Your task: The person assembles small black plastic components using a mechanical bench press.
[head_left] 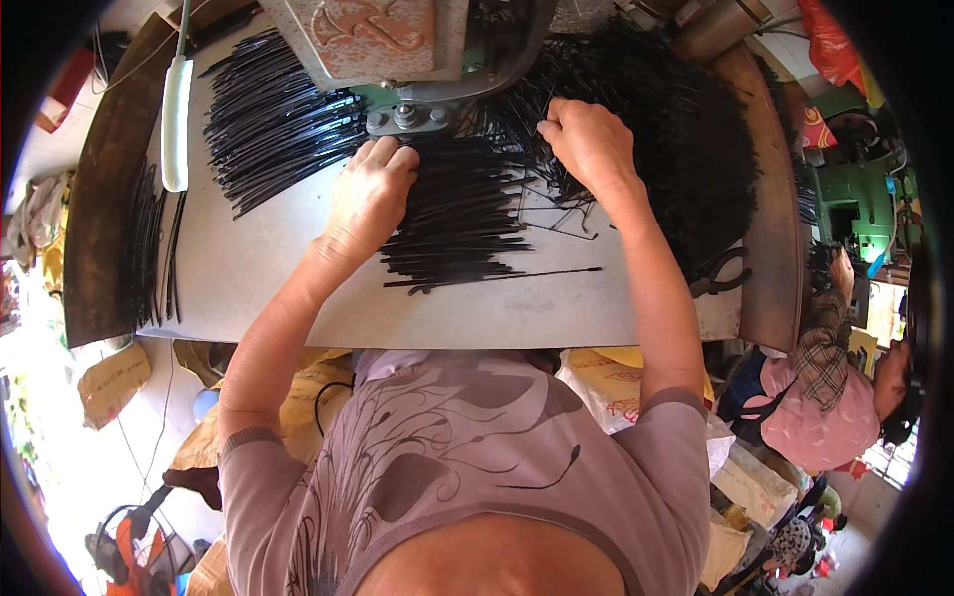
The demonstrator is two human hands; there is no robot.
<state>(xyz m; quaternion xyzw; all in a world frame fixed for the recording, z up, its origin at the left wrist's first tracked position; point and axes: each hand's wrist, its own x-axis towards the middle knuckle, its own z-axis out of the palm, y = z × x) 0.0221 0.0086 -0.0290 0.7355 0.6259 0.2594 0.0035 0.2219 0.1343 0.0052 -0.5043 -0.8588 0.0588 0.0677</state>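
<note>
My left hand [373, 199] is closed, its curled fingers just below a metal clamp block [405, 118] with bolts on the press. What those fingers hold, if anything, is hidden. Beside it lies a neat row of thin black rods [457, 214]. My right hand [593, 147] is pinched at the left edge of a large tangled heap of thin black rods [686, 149]; whatever is between its fingertips is too small to make out. Another aligned batch of black rods [283, 124] rests to the left of the press. One loose rod [517, 275] lies near the table's front edge.
The press head [368, 40] hangs over the table [298, 288]. A white lamp tube [176, 124] hangs at left. Black-handled pliers [725, 273] lie by the heap. Curved brown boards [775, 199] flank the table. Another person [815, 397] works at a green machine [855, 194] on the right.
</note>
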